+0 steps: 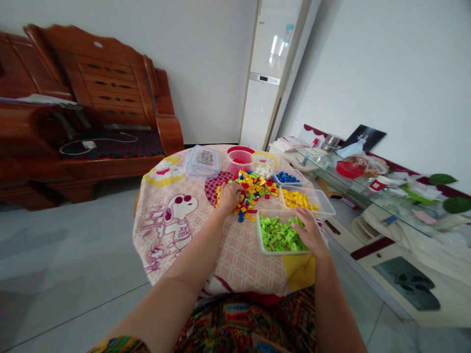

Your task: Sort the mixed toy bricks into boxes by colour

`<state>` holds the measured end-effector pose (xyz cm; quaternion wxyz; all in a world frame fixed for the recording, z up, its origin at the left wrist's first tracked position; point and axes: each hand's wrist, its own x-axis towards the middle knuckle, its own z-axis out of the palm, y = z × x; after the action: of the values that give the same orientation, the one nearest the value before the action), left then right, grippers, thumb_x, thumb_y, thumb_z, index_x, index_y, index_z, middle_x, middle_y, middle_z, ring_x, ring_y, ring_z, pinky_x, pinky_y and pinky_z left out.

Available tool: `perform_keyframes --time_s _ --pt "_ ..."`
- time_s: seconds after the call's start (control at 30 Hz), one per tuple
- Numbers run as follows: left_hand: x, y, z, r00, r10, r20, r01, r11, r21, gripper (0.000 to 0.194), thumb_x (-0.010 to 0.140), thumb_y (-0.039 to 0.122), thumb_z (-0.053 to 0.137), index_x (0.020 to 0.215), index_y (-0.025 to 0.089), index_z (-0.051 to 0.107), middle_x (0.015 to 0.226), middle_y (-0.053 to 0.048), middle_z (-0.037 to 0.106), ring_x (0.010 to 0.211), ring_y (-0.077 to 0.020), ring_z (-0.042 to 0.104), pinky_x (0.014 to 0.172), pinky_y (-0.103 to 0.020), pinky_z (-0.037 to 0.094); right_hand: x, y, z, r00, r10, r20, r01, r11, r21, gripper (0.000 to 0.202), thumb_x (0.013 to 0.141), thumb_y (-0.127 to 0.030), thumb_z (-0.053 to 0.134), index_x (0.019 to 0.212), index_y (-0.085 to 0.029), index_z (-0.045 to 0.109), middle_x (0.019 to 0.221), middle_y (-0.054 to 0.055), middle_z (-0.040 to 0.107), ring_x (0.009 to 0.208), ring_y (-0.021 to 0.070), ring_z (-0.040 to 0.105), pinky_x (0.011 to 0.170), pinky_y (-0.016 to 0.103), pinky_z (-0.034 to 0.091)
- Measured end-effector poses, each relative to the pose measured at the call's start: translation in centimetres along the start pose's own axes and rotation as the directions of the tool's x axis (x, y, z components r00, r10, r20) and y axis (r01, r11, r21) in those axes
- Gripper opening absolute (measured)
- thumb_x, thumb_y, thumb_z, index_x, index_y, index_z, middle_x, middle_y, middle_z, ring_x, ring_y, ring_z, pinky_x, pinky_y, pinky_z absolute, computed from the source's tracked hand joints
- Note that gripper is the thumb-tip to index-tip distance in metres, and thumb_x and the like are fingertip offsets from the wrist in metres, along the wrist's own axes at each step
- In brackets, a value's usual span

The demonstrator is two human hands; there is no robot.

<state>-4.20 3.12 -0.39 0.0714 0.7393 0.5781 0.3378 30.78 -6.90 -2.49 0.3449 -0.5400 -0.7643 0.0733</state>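
A pile of mixed yellow, red, blue and green bricks (pixel 257 189) lies at the middle of the round table. My left hand (pixel 230 195) reaches into the pile's left side, its fingers bent down among the bricks; whether they grip one is too small to tell. Over the right side of a clear box of green bricks (pixel 277 234) is my right hand (pixel 308 230), fingers spread and holding nothing visible. Behind that box sits a clear box of yellow bricks (pixel 299 199). Farther back are a box of blue bricks (pixel 288 178), white bricks (pixel 264 170) and a round tub with red bricks (pixel 241 161).
Clear lidded boxes (pixel 203 162) rest at the table's back left. The patterned tablecloth (pixel 235 255) covers the round table. To the right stands a cluttered glass-topped cabinet (pixel 397 211), and a wooden bench (pixel 106 88) is at the back left.
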Motion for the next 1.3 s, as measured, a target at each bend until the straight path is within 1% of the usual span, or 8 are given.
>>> perform_keyframes --time_s 0.2,0.33,0.5,0.7,0.83,0.97,1.13,1.3 --pt "-0.4 0.9 -0.2 0.998 -0.056 0.024 0.052 0.992 0.119 0.03 0.088 0.015 0.057 0.102 0.024 0.081 0.114 -0.009 0.078 0.117 -0.0308 0.064 0.118 -0.053 0.035 0.0 0.0 0.0 1.0 -0.006 -0.006 0.006 1.0 0.002 0.053 0.096 -0.043 0.056 0.144 -0.024 0.065 0.152 0.011 0.061 0.148 0.0314 0.045 0.127 0.058 0.029" --pt "-1.0 2.9 0.3 0.995 0.029 0.094 -0.04 0.991 0.126 0.026 0.087 0.016 0.064 0.103 0.027 0.082 0.111 -0.009 0.078 0.117 -0.0315 0.065 0.123 -0.057 0.027 0.0 -0.1 0.0 1.0 -0.004 -0.007 0.004 1.0 0.008 0.052 0.095 -0.043 0.056 0.143 -0.024 0.066 0.152 0.011 0.061 0.148 0.0315 0.046 0.127 0.058 0.029" --pt "-1.2 4.1 1.2 0.981 0.144 0.128 -0.146 0.989 0.005 0.035 0.088 0.013 0.062 0.112 0.03 0.08 0.109 -0.006 0.079 0.116 -0.0273 0.067 0.126 -0.058 0.025 0.0 -0.2 -0.1 1.0 0.003 0.003 -0.003 1.0 -0.002 0.053 0.095 -0.042 0.055 0.143 -0.024 0.066 0.152 0.011 0.061 0.149 0.0315 0.045 0.127 0.058 0.029" --pt "-0.4 3.1 0.3 0.99 0.119 0.076 -0.117 0.993 -0.034 0.029 0.088 0.014 0.059 0.104 0.021 0.083 0.107 -0.009 0.081 0.103 -0.0237 0.072 0.097 -0.034 0.052 0.1 -0.2 -0.1 1.0 0.016 0.002 -0.016 1.0 0.0 0.053 0.094 -0.041 0.056 0.143 -0.025 0.066 0.152 0.01 0.061 0.149 0.0313 0.045 0.127 0.058 0.029" --pt "-0.5 2.7 -0.4 0.964 0.163 0.21 -0.175 0.984 0.038 0.025 0.084 0.02 0.065 0.099 0.022 0.084 0.1 -0.006 0.082 0.093 -0.0224 0.073 0.086 -0.031 0.052 0.1 -0.2 -0.1 1.0 0.018 0.001 -0.018 1.0 0.002 0.053 0.094 -0.042 0.056 0.143 -0.026 0.066 0.151 0.01 0.061 0.149 0.0318 0.044 0.127 0.059 0.029" --pt "-0.8 2.9 -0.2 0.928 0.216 0.303 -0.267 0.954 0.138 0.025 0.078 0.018 0.068 0.094 0.025 0.086 0.098 -0.006 0.082 0.096 -0.0252 0.072 0.088 -0.034 0.049 0.0 -0.1 -0.1 1.0 0.004 0.004 -0.004 1.0 0.004 0.053 0.094 -0.042 0.056 0.144 -0.025 0.065 0.152 0.01 0.061 0.149 0.0315 0.044 0.127 0.059 0.029" --pt "-0.8 3.1 0.0 0.948 0.187 0.256 -0.218 0.971 0.096 0.018 0.081 0.021 0.068 0.087 0.022 0.084 0.093 -0.007 0.081 0.091 -0.0241 0.072 0.084 -0.032 0.049 0.0 -0.1 0.0 1.0 0.012 -0.001 -0.012 1.0 -0.002 0.053 0.095 -0.043 0.055 0.144 -0.025 0.066 0.152 0.011 0.061 0.149 0.0311 0.045 0.127 0.058 0.029" --pt "-0.6 3.5 -0.4 0.978 0.154 0.144 -0.146 0.987 -0.062 0.024 0.084 0.019 0.065 0.099 0.018 0.083 0.092 -0.006 0.08 0.082 -0.0196 0.071 0.077 -0.028 0.05 0.0 -0.2 -0.1 1.0 0.01 0.006 -0.01 1.0 -0.001 0.053 0.094 -0.041 0.055 0.143 -0.024 0.066 0.151 0.011 0.061 0.148 0.0314 0.045 0.127 0.06 0.028"
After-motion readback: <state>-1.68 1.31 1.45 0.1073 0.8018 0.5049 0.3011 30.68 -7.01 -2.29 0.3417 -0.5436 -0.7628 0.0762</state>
